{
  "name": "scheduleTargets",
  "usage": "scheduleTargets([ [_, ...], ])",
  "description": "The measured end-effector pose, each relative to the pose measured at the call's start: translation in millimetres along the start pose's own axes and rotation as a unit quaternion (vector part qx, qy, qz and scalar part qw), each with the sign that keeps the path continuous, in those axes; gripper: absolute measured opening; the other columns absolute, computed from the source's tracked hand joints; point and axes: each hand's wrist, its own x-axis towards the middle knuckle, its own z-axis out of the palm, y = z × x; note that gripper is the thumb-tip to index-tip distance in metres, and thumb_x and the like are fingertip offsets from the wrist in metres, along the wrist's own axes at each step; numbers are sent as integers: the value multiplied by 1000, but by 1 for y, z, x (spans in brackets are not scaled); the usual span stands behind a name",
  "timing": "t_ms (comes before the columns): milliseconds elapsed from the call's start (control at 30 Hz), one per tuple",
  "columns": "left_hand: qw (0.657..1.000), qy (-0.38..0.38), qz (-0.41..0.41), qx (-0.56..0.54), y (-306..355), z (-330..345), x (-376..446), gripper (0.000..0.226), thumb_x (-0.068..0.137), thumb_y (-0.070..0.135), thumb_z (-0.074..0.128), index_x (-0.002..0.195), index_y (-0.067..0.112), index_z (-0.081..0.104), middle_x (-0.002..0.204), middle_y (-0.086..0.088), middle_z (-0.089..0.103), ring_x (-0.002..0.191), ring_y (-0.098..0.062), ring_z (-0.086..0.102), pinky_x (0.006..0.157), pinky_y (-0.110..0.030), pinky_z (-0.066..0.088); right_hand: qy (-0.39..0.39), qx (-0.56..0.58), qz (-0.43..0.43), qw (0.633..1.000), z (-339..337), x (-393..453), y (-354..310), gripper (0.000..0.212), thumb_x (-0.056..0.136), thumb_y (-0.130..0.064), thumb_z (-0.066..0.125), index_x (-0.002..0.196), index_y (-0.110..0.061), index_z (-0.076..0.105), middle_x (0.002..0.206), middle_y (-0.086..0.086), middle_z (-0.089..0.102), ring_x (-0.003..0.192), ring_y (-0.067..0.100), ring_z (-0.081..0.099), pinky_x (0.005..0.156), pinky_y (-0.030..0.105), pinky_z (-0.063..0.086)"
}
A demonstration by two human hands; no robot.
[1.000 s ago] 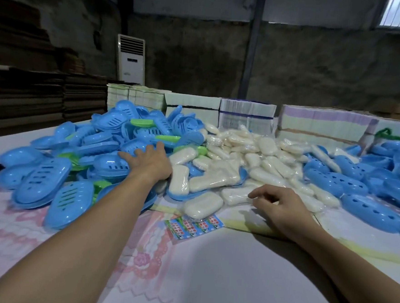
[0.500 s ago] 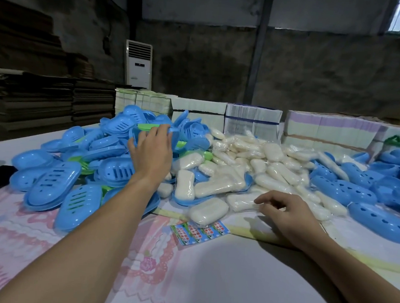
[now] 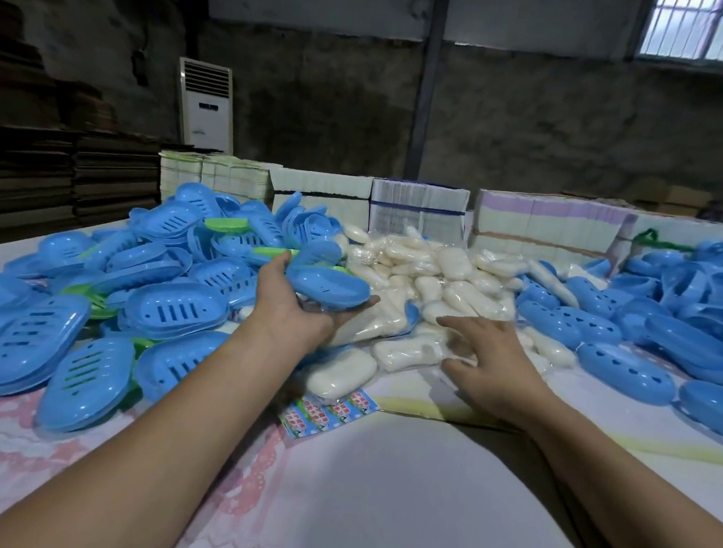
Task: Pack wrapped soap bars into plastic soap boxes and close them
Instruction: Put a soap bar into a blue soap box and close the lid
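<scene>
Head view: the left hand [image 3: 295, 307] holds a blue soap box [image 3: 326, 287] from below, thumb curled over its far rim and fingers under it, lifted just above the middle of the table [image 3: 377, 510]; the right hand [image 3: 490, 360] hovers palm down with fingers spread and relaxed, grasping nothing, over the near edge of the pile of wrapped soap bars [image 3: 428, 274]; one wrapped soap bar [image 3: 340, 373] lies apart at the pile's near edge, between the two forearms, just beside a strip of printed labels [image 3: 326, 410]; a heap of open blue soap boxes [image 3: 105, 298] with a few green ones fills the left side of the table; closed blue boxes [image 3: 663, 342] lie along the right side; stacks of flat cartons [image 3: 420, 209] line the far edge.
</scene>
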Motion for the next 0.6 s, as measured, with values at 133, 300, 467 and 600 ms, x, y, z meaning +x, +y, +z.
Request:
scheduleTargets([
  [133, 1000, -12, -15, -3, -12, 5, -4, 52, 93, 54, 56, 108, 5, 63, 108, -24, 61, 89, -41, 62, 66, -58, 59, -98, -64, -56, 992, 17, 4, -9, 65, 89, -34, 53, 149, -42, 30, 154, -16, 35, 142, 20, 18, 113, 44, 20],
  [300, 993, -13, -36, 116, -37, 4, -8, 69, 94, 65, 45, 124, 5, 60, 117, -20, 63, 90, -35, 62, 60, -35, 60, -61, -139, -76, 986, 16, 9, -13, 56, 83, -48, 51, 138, -39, 40, 134, -9, 50, 120, 20, 32, 99, 41, 29],
  [467, 974, -24, -41, 221, -55, -1, -8, 70, 96, 66, 38, 107, 4, 68, 86, -12, 75, 77, -28, 67, 69, -37, 55, -105, -108, -66, 986, -2, 1, -5, 59, 82, -44, 58, 139, -43, 44, 123, -11, 55, 110, 16, 43, 95, 37, 39],
  [600, 961, -22, 1, 277, -66, -3, -5, 57, 96, 64, 45, 84, 13, 68, 58, -1, 71, 56, -14, 70, 56, -26, 55, -98, 26, -26, 994, -9, -4, -4, 46, 74, -37, 70, 118, -44, 59, 91, -14, 56, 76, 2, 50, 69, 19, 41],
])
